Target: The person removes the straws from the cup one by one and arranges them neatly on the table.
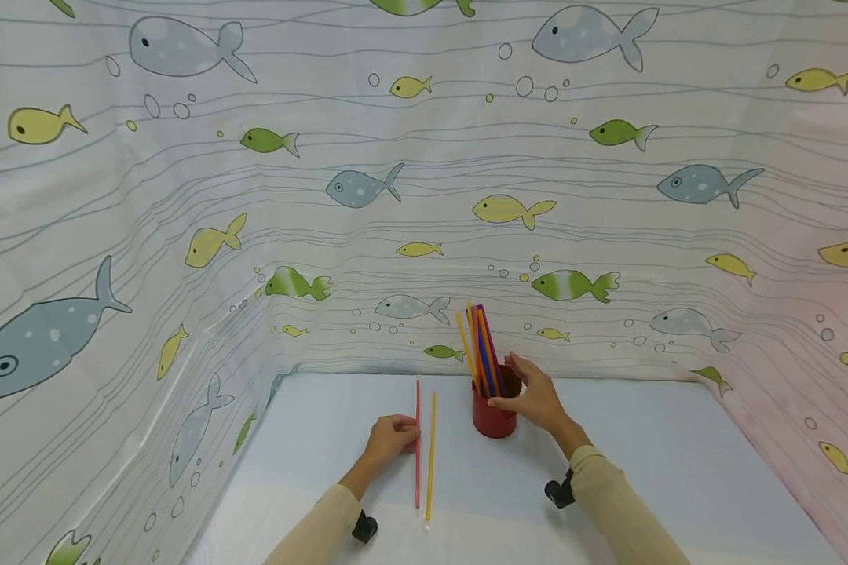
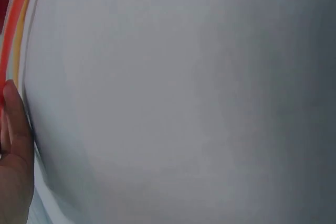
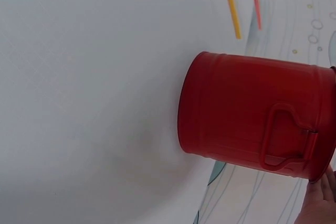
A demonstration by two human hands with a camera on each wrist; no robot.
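Note:
My left hand [image 1: 390, 441] pinches a thin red stick [image 1: 418, 479] near its middle, and in the left wrist view the fingertips meet the red stick [image 2: 17, 11]. Just right of it, a yellow stick [image 1: 431, 463] lies roughly parallel, apart from the hand. A red cup [image 1: 493, 420] stands upright farther back, holding several orange, yellow, blue and purple sticks [image 1: 485, 353] that lean left. My right hand [image 1: 539, 399] grips the cup's rim from the right, thumb in front. The right wrist view shows the cup [image 3: 236, 108] with its wire handle, fingers at the rim.
A white table surface [image 1: 636, 455] lies under everything. A fish-patterned curtain [image 1: 424, 220] rises behind its back edge and along both sides. Black wrist cameras sit on both sleeves.

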